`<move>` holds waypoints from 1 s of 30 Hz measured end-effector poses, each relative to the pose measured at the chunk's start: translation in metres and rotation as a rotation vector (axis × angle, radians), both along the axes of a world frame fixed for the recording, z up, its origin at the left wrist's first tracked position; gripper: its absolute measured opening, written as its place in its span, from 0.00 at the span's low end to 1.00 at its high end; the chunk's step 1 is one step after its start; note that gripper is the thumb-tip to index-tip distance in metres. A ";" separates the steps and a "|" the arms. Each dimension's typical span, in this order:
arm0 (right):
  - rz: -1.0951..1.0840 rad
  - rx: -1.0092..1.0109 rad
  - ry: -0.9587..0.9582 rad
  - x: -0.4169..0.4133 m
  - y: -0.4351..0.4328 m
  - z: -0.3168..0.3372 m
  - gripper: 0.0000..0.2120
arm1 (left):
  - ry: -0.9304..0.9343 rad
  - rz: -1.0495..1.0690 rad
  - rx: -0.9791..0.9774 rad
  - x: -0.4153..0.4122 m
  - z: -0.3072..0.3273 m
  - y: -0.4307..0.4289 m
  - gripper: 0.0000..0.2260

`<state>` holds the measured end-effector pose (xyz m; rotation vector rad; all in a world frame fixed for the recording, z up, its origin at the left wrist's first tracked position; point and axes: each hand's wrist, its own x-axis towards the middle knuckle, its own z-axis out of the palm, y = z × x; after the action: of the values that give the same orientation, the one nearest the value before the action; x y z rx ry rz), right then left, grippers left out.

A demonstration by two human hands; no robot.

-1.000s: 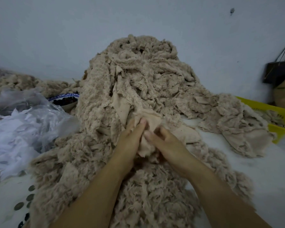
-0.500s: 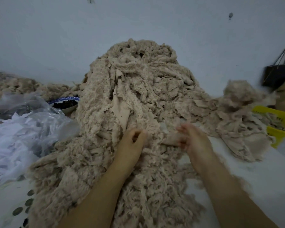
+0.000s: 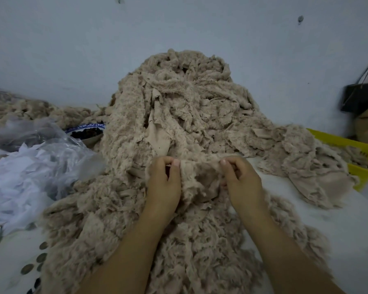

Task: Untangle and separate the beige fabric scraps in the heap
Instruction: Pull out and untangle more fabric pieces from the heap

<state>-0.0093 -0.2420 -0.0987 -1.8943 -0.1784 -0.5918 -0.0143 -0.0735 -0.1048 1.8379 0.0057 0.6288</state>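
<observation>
**Changes**
- Heap (image 3: 189,107): beige scraps, tall against the wall, spilling forward under both forearms. Bulk much as a second ago; most of the task is judged to remain.
- Side pile (image 3: 302,158): separated scraps, right of the heap, against the basket. Half a second ago a clump was in the air above it, off the right hand; that clump is now gone from the air, so probably landed here. One piece cleared.
- Left hand (image 3: 163,185): low on the heap's front as before, fingers curled, thumb and fingers pinching the scrap's left top corner.
- Right hand (image 3: 241,183): back from the throw, pinching the right top corner.
- Scrap (image 3: 200,177): a fresh piece, stretched between the hands, lower edge lying on the heap. Next separation has begun.

**Edges and room**
- Table (image 3: 338,225): bare white surface at right front, open for pulling and tossing.
- Plastic (image 3: 34,166): crumpled sheeting crowding the left; little room there.
- Basket (image 3: 331,141): yellow, far right, rim partly covered by the side pile.
- Bowl (image 3: 87,132): touching the heap's left flank; leftward pulls could snag it.
</observation>
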 end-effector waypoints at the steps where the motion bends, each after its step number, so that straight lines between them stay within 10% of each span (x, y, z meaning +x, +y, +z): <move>1: 0.000 0.016 -0.039 -0.002 0.002 0.001 0.08 | -0.005 0.020 -0.027 0.000 0.000 -0.003 0.08; 8: -0.055 0.254 0.083 -0.004 -0.004 0.007 0.10 | 0.121 0.026 -1.101 0.004 0.023 0.020 0.09; 10: 0.027 0.426 0.188 -0.005 -0.002 0.011 0.14 | 0.112 0.048 -0.922 0.001 0.025 0.018 0.07; 14: 0.258 0.738 0.336 -0.008 0.007 0.017 0.19 | -0.143 0.186 0.321 -0.007 0.017 0.005 0.11; 16: 0.338 0.777 0.329 -0.006 0.008 0.016 0.15 | -0.225 0.064 0.478 -0.010 0.017 -0.005 0.20; 20: 0.450 0.719 0.288 -0.007 0.011 0.011 0.12 | 0.069 -0.376 0.232 -0.016 0.010 -0.021 0.18; 30: 0.172 0.566 0.219 0.000 0.009 0.007 0.13 | 0.185 -0.479 -0.587 -0.016 0.015 -0.021 0.08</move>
<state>-0.0092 -0.2325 -0.0916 -1.3630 -0.0237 -0.2740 -0.0308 -0.0942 -0.0895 1.2527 -0.1131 0.0948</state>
